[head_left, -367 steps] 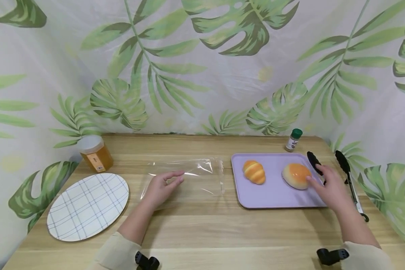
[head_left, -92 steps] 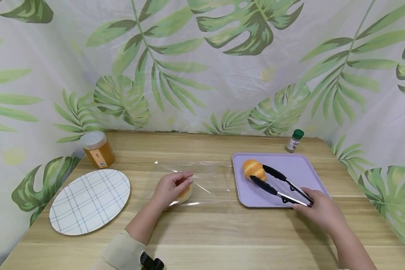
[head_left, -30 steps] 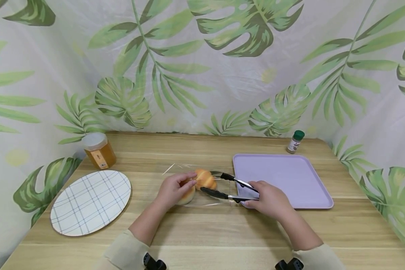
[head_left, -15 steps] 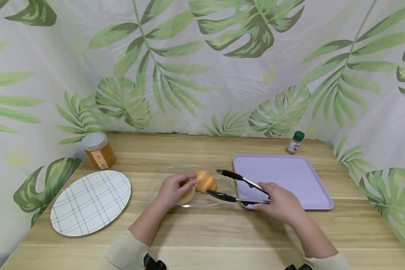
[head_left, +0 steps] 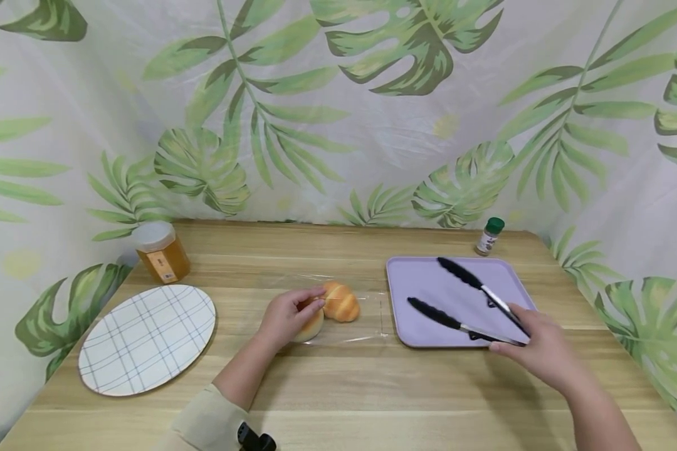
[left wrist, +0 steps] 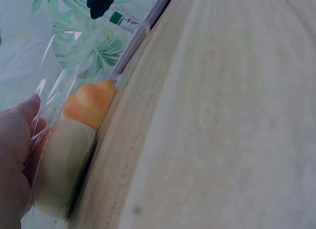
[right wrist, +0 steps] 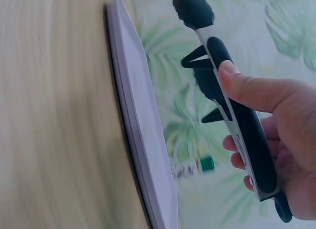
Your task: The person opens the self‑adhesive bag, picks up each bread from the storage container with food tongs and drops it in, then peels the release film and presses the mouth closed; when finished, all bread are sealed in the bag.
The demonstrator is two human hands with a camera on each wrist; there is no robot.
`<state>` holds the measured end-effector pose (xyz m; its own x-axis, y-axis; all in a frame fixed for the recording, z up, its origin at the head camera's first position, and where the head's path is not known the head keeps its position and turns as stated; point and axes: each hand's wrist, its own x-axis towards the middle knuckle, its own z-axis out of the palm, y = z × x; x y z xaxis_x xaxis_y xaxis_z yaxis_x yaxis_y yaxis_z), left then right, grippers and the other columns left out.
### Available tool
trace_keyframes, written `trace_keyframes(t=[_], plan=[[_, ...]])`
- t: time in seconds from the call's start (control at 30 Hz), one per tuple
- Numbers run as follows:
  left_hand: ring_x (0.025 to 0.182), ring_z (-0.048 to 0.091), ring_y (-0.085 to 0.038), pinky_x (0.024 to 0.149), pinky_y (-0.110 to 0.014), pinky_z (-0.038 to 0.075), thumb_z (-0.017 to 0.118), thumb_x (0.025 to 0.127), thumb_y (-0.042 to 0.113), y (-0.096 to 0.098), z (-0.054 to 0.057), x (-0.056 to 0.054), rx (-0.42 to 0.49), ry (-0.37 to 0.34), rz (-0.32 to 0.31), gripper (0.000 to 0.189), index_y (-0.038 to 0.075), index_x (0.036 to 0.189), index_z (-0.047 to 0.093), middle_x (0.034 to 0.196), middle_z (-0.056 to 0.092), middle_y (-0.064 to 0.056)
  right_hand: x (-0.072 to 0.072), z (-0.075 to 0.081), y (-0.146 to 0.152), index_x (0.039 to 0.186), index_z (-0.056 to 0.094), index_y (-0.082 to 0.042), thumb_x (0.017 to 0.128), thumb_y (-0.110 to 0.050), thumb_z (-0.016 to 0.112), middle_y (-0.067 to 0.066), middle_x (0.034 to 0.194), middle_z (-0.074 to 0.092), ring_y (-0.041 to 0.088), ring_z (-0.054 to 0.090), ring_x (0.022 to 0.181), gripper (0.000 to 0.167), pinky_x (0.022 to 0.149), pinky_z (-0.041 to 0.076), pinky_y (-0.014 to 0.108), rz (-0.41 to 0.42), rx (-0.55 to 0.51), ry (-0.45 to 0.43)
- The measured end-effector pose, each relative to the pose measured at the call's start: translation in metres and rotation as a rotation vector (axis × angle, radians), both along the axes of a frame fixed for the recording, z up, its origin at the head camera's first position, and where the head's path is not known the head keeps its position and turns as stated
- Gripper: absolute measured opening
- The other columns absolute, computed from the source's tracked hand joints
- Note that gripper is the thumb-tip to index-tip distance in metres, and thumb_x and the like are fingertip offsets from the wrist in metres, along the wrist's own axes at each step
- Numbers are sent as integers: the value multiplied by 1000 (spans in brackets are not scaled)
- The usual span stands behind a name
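Observation:
In the head view my left hand (head_left: 288, 318) pinches the upper layer of a clear plastic bag (head_left: 372, 316) between thumb and fingers. Inside the bag a round bun (head_left: 313, 329) lies partly behind that hand. A small croissant-shaped bread (head_left: 341, 302) sits beside it, toward the bag's right end. The left wrist view shows the bun (left wrist: 66, 165) and the croissant (left wrist: 91, 104) under the lifted film. My right hand (head_left: 547, 347) grips black-tipped metal tongs (head_left: 437, 313) over the purple tray (head_left: 412, 275). Their arms are spread, with nothing between the tips.
At the left lies an oval plate (head_left: 146, 338) with a blue check pattern. Behind it stands a honey-coloured jar (head_left: 163, 257) with a pale lid. A green-capped spice bottle (head_left: 489, 238) stands behind the tray. A leaf-patterned cloth (head_left: 338, 125) hangs along the table's back edge.
The bun, then the croissant, went from tray to bag, the croissant in the tongs. The tongs have since let go of it and moved right, over the tray. My left hand stays at the bag.

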<state>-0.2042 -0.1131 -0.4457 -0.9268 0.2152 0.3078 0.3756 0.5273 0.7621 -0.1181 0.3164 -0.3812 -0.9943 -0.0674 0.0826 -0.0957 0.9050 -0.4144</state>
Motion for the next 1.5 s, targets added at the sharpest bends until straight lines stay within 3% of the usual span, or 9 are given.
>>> trace_keyframes(t=[0.13, 0.4, 0.6, 0.77, 0.97, 1.3, 1.5], plan=[[110, 68, -24, 91, -41, 57, 69, 92, 22, 0, 0, -1, 0, -3, 4, 25, 11, 115, 73, 119, 72, -5, 0, 0, 27, 145, 28, 16, 84, -43, 76, 45, 139, 37, 62, 36, 125, 97, 99, 34, 72, -106, -49, -59], [99, 70, -19, 82, -29, 58, 70, 92, 21, 1, 0, -5, 1, -25, 16, 24, 11, 113, 74, 112, 74, -5, 0, -10, 73, 147, 22, 14, 87, -50, 69, 48, 138, 33, 66, 36, 120, 99, 94, 36, 74, -300, -74, -66], [93, 67, -15, 76, -22, 55, 70, 92, 23, 0, 5, -7, 4, -90, 10, 25, 11, 113, 74, 114, 74, -5, -4, -17, 101, 151, 10, 10, 89, -60, 60, 48, 143, 22, 69, 27, 123, 105, 97, 31, 76, -382, -72, -172], [90, 64, -14, 74, -20, 53, 70, 92, 26, -2, 7, -7, 22, -155, 20, 26, 14, 115, 73, 113, 74, -4, -10, -26, 113, 151, 6, 10, 89, -64, 57, 47, 146, 16, 68, 22, 127, 109, 101, 27, 75, -445, -107, -196], [88, 63, -13, 73, -21, 53, 70, 92, 25, -2, 9, -6, 27, -176, 23, 26, 14, 115, 73, 111, 74, -5, -20, -37, 125, 150, 1, 11, 88, -68, 54, 44, 149, 9, 65, 17, 133, 113, 107, 24, 72, -545, -161, -252], [91, 65, -13, 75, -19, 54, 71, 91, 24, 0, 6, -5, 30, -160, 25, 24, 16, 113, 74, 111, 74, -3, -30, -57, 142, 151, 2, 10, 88, -66, 54, 44, 150, 12, 62, 18, 136, 112, 111, 24, 68, -617, -209, -252], [90, 65, -13, 74, -18, 53, 71, 91, 24, 2, 5, -5, 37, -156, 18, 23, 15, 112, 74, 108, 75, -3, -34, -59, 151, 150, 0, 11, 92, -63, 49, 45, 149, 12, 63, 18, 135, 106, 110, 25, 69, -586, -199, -267]])
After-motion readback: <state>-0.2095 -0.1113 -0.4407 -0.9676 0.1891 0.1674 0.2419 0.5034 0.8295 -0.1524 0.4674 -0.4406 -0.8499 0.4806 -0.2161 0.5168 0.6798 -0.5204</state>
